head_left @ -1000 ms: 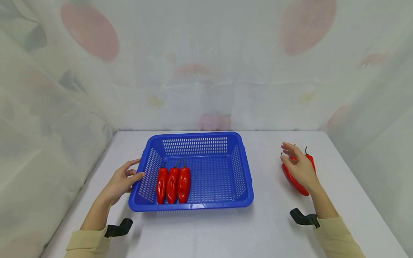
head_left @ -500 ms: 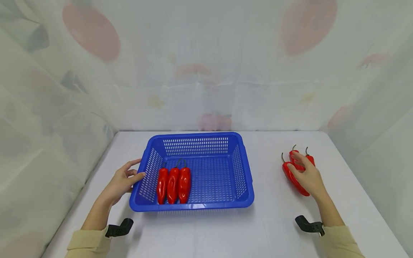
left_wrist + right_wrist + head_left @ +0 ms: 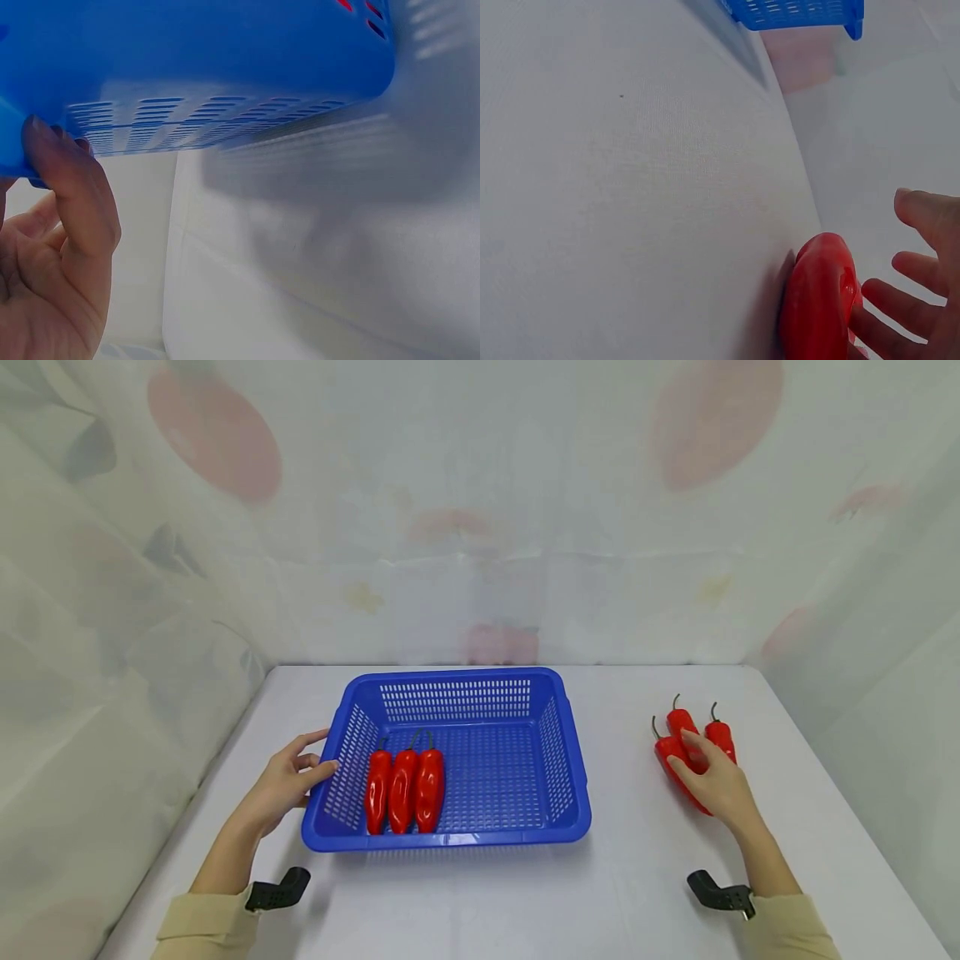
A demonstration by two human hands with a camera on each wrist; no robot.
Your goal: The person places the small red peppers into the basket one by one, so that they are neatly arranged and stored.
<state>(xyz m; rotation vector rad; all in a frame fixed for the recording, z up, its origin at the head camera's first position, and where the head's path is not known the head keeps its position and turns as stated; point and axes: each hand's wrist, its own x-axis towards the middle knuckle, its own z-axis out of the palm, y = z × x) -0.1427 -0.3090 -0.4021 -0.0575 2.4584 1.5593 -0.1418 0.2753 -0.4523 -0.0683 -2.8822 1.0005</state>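
A blue perforated plastic basket (image 3: 487,838) stands on the white table. Three red chili peppers (image 3: 402,789) lie side by side in its left part, stems pointing away. My left hand (image 3: 279,785) grips the basket's left rim, thumb over the edge and fingers against the outside. On the right lie three more red peppers: a left one (image 3: 666,748), a middle one (image 3: 681,720) and a right one (image 3: 720,737). My right hand (image 3: 718,785) is over them, fingers spread and touching the left and middle ones. The right wrist view shows a red pepper (image 3: 821,300) beside its loosely extended fingers.
White table surface (image 3: 622,860) lies between the basket and the loose peppers. A pale printed curtain (image 3: 600,602) hangs behind the table and along both sides. Black wrist mounts (image 3: 277,890) sit at both sleeve cuffs.
My right hand has drawn back toward me and lowered onto the loose peppers. The left and middle ones have shifted slightly left. My left hand and the basket have stayed put.
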